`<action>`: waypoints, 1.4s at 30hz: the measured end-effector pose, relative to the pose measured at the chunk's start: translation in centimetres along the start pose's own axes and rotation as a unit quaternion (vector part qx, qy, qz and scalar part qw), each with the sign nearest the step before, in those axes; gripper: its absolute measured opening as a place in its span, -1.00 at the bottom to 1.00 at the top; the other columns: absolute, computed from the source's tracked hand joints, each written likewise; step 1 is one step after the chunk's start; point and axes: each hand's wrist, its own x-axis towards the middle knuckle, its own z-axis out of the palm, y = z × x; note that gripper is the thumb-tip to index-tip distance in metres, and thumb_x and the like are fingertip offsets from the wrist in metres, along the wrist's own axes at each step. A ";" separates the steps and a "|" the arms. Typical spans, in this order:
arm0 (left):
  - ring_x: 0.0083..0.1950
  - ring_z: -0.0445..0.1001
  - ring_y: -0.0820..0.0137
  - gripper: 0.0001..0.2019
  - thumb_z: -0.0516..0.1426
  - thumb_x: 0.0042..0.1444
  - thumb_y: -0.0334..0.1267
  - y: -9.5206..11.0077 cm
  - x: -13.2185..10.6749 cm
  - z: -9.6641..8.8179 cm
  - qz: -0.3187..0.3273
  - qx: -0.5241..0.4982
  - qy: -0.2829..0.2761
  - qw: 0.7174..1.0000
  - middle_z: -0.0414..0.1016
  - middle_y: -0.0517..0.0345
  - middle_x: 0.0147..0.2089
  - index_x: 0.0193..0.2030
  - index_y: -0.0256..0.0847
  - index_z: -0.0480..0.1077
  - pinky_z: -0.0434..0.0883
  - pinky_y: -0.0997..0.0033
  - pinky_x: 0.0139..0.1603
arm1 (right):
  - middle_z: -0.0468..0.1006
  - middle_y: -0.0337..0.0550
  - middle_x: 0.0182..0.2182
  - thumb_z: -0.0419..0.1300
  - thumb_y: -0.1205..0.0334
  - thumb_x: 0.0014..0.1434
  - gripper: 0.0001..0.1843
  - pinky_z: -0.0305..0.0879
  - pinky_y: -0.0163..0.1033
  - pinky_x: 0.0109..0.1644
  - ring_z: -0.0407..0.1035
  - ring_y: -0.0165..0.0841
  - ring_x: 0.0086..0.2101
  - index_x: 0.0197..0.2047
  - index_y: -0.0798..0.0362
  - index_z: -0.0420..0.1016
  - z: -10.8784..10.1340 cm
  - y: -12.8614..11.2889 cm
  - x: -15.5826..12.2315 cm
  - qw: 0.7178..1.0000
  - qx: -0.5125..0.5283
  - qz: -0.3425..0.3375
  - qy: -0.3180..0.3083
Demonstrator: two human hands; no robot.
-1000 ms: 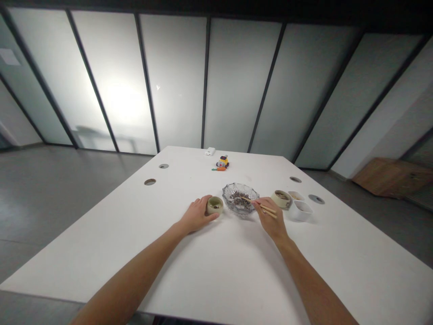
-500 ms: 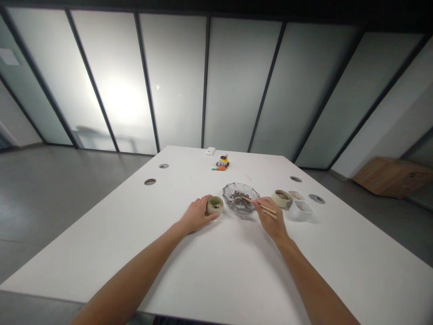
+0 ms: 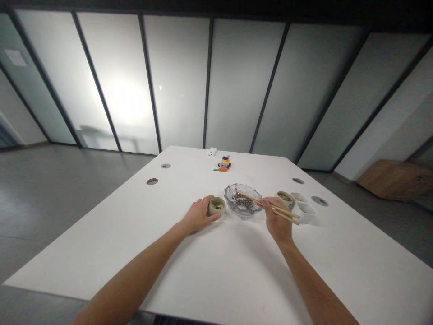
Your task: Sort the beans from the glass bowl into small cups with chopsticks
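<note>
My left hand [image 3: 199, 215] is wrapped round the side of a small pale green cup [image 3: 217, 211], which stands on the table with a little something dark in its bottom. In my right hand [image 3: 278, 222] is a pair of wooden chopsticks [image 3: 286, 213], their rear ends sticking out to the right. Their tips reach over a scalloped clear glass bowl [image 3: 230, 205], which holds many small dark brown bits [image 3: 244, 201]. Whether the tips pinch a piece is too small to tell.
Right of my right hand stand another pale green cup [image 3: 290, 205] and two white dishes [image 3: 306, 218]. Farther back on the white table [image 3: 189, 271] are a yellow-grey toy vehicle [image 3: 224, 162], a toy carrot [image 3: 221, 169] and a white box [image 3: 212, 152]. Round holes [image 3: 152, 181] pierce the tabletop.
My right hand has turned and moved slightly right, with the chopsticks' tips shifted left and raised within the bowl. My left hand stays on the cup. The whole view has shifted slightly.
</note>
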 end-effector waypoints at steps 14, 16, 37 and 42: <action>0.30 0.52 -0.09 -0.37 0.29 0.29 0.04 -0.1 -0.2 -0.1 0.009 -0.004 -0.004 1.000 0.55 -0.15 0.33 0.42 -0.09 0.32 0.44 -0.10 0.33 | 0.70 -0.06 -0.31 0.19 -0.30 0.44 -0.48 0.52 -0.02 -0.11 0.56 -0.15 -0.26 -0.25 -0.05 0.67 0.1 1.1 0.0 0.998 -0.016 -0.037 -0.040; 0.29 0.53 -0.09 -0.38 0.29 0.29 0.04 -0.2 -0.2 -0.2 0.011 -0.005 -0.001 1.000 0.55 -0.15 0.33 0.41 -0.09 0.33 0.44 -0.10 0.32 | 0.70 -0.05 -0.29 0.18 -0.29 0.45 -0.48 0.53 -0.01 -0.10 0.57 -0.15 -0.25 -0.23 -0.05 0.69 0.3 1.9 -0.2 0.997 -0.016 -0.039 -0.059; 0.25 0.55 -0.06 -0.41 0.29 0.29 0.03 -0.5 0.1 0.1 0.019 -0.001 0.003 1.000 0.56 -0.12 0.30 0.39 -0.08 0.35 0.45 -0.07 0.30 | 0.67 -0.04 -0.26 0.18 -0.28 0.46 -0.49 0.54 -0.05 -0.10 0.55 -0.16 -0.25 -0.24 -0.05 0.69 0.8 2.6 -0.7 0.996 -0.021 -0.037 -0.083; 0.26 0.54 -0.06 -0.42 0.29 0.29 0.03 -0.4 0.0 0.1 0.015 -0.003 0.004 1.000 0.56 -0.09 0.30 0.38 -0.05 0.35 0.45 -0.05 0.31 | 0.68 -0.05 -0.28 0.19 -0.27 0.46 -0.49 0.52 -0.05 -0.12 0.55 -0.17 -0.26 -0.25 -0.04 0.68 0.9 2.6 -0.6 0.997 -0.020 -0.033 -0.068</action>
